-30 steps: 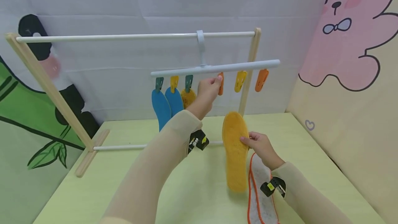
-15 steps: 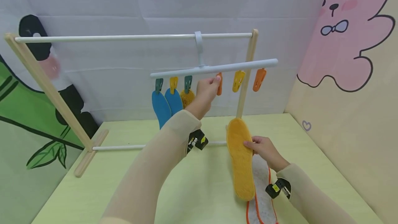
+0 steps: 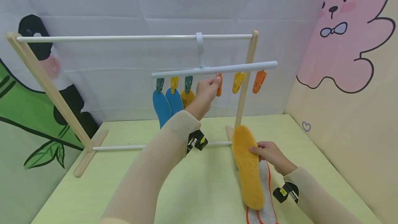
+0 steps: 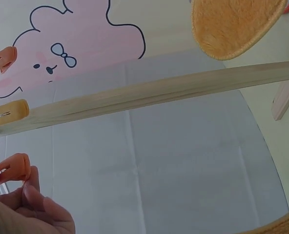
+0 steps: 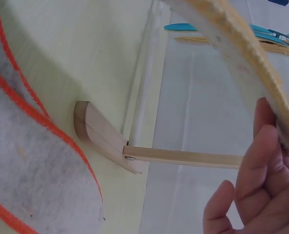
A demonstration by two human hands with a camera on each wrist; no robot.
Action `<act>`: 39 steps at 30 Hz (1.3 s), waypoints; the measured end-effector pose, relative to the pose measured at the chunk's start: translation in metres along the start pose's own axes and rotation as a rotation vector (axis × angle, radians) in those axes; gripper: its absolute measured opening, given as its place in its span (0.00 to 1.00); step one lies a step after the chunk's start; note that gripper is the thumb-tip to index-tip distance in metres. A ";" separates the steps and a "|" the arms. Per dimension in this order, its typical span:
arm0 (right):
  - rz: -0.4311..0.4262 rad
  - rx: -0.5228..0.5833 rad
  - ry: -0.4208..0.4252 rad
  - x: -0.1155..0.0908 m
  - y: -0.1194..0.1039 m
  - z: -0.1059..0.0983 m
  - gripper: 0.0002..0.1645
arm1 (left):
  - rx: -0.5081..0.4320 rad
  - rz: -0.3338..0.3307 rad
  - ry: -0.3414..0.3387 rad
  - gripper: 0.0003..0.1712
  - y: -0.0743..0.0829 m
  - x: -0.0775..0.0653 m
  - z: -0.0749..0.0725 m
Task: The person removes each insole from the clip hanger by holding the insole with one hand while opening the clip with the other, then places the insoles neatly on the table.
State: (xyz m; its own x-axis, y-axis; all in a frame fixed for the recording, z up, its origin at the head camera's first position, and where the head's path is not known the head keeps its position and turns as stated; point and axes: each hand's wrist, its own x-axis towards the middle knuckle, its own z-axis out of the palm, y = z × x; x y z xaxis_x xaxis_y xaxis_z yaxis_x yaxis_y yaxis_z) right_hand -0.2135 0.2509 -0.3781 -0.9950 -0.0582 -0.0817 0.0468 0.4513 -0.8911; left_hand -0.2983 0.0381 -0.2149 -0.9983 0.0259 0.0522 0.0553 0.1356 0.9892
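Observation:
My left hand [image 3: 203,95] pinches an orange clip [image 3: 219,86] under the white hanger bar [image 3: 239,67]. In the left wrist view, thumb and fingers close on that clip from both sides. Low at the right, my right hand [image 3: 273,155] holds a fuzzy yellow insole [image 3: 248,172] by its edge, thumb on the furry face. Its pale underside shows in the right wrist view. Two blue insoles [image 3: 161,108] and a yellow insole [image 3: 187,98] hang from clips on the left half of the bar, partly hidden by my left arm.
Grey insoles with orange edging [image 5: 32,146] lie on the table beneath the held insole. A yellow clip [image 3: 238,82] and another orange clip [image 3: 259,81] hang with nothing in them. The hanger hooks onto a wooden rack's white top rail [image 3: 124,38].
My right hand has moved down and to the right with the yellow insole, away from the hanger and over the grey insoles. The left hand keeps its place at the orange clip.

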 end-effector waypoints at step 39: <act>0.087 -0.036 0.024 -0.017 0.032 -0.018 0.16 | 0.016 -0.013 -0.029 0.21 0.004 -0.002 -0.003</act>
State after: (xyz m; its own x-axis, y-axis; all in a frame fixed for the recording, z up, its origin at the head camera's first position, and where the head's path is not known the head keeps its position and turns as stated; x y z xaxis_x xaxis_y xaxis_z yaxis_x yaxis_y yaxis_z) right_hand -0.1964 0.2823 -0.3971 -0.9891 0.0038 -0.1473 0.1306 0.4851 -0.8646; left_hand -0.2965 0.0356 -0.2107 -0.9980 0.0532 0.0352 0.0430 0.1523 0.9874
